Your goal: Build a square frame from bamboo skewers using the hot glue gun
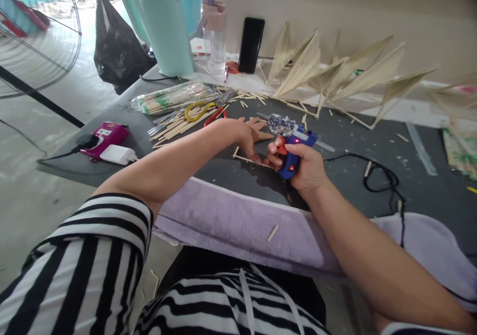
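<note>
Glue gun [288,165], label [306,134] illegible, fills the grasping right hand [310,170]; whether the left hand [246,135] grips anything is unclear.

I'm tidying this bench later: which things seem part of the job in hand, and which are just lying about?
Likely the job:
- blue glue gun, held
- loose sticks
- wrapped sticks
- slatted stick frames

Probably just lying about:
- black phone
- clear bottle with pink top
- black bag
</note>
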The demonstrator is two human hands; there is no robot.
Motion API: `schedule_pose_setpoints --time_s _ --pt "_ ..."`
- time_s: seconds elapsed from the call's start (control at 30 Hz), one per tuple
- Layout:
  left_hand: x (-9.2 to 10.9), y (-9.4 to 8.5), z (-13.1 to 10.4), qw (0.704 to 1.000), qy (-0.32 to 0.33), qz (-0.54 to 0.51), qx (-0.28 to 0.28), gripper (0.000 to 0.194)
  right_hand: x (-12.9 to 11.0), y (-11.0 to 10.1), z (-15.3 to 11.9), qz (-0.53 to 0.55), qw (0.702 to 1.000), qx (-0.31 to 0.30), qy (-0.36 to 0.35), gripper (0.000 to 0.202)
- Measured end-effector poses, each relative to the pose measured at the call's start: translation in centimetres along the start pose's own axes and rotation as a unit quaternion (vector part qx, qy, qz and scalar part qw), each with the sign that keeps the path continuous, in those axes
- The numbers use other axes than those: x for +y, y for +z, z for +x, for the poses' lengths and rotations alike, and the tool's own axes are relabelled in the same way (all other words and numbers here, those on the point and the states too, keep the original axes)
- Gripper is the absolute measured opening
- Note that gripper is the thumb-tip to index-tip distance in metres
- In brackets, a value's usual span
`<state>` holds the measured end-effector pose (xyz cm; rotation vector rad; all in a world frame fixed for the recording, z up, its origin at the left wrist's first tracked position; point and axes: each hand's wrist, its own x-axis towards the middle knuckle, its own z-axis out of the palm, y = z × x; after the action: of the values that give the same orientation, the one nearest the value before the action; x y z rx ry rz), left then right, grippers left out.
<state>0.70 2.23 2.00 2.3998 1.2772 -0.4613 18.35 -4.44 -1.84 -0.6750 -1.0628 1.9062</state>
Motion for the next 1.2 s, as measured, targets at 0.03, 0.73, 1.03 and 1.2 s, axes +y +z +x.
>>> schedule_pose_setpoints --time_s 0.03,0.73,1.03,1.2 --pt "-0.1 0.1 0.1 1.0 0.0 -0.001 0.005 0.112 -0.1 0.1 -0.1 -0.001 1.0 -0.009 -0.002 0.018" --pt "-2.1 2.2 1.4 0.993 0.026 -0.088 0.07 0.107 0.3 2.0 -4.3 -0.747 0.626 -0.136 -0.18 0.007" --pt "-1.6 2.0 0.6 0.987 0.03 -0.137 0.084 0.103 1.3 2.3 -4.5 -0.824 0.522 -0.103 -0.196 0.008" --pt "-1.3 1.8 0.0 0.991 0.033 -0.109 0.073 0.103 1.5 2.3 -4.4 -0.842 0.494 -0.087 -0.2 0.011"
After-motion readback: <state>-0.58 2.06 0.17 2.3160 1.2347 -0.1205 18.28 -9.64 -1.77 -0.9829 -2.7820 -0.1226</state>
